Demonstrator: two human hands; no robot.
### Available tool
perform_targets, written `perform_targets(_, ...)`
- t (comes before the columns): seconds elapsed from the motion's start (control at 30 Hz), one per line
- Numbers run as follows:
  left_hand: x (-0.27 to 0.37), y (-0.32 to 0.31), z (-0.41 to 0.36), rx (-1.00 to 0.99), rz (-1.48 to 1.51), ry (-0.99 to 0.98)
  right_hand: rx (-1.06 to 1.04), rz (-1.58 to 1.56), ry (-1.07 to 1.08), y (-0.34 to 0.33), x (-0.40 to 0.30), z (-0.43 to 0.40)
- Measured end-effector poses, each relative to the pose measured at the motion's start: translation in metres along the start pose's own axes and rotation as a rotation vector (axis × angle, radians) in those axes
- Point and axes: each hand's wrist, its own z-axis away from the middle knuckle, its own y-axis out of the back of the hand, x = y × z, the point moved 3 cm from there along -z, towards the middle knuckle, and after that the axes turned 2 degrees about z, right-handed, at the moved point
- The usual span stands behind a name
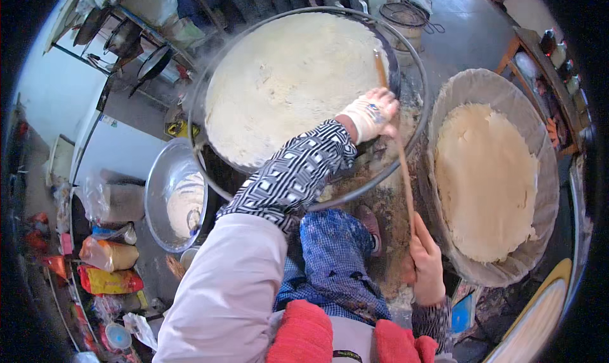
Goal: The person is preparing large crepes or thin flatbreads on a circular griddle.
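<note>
A large round flatbread (295,82) covers most of a dark round griddle (393,73), with a metal ring around it. My left hand (372,115), in a pale fingerless glove, is over the griddle's right edge. Beyond its fingers a short brown wooden tool (380,68) with a shiny tip lies against the bread's edge; how the fingers meet it is hard to tell. My right hand (426,265), bare, grips the lower end of a long thin wooden stick (406,182), whose upper end reaches the left hand. Right of the griddle, a stack of flatbreads (485,182) rests on a cloth-lined basket (495,85).
A metal basin (159,192) holding pale batter (186,203) stands left of the griddle. Pans (154,63) hang at a rack at the upper left. Bagged goods (112,253) sit at the left. A wooden shelf (547,68) with jars stands at the upper right.
</note>
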Motion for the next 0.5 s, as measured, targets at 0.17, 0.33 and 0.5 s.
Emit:
perform_targets(0.17, -0.098, 0.007, 0.045, -0.029, -0.059, 0.104, -0.286, -0.188, -0.097, -0.050, -0.012, -0.065)
perform_targets(0.33, -0.163, 0.028, 0.151, 0.028, -0.100, 0.253, -0.500, -0.079, -0.127, -0.124, 0.002, -0.096)
perform_targets(0.5, -0.182, 0.053, 0.263, 0.008, -0.109, 0.485, -0.578, -0.026, -0.187, -0.190, 0.032, -0.096)
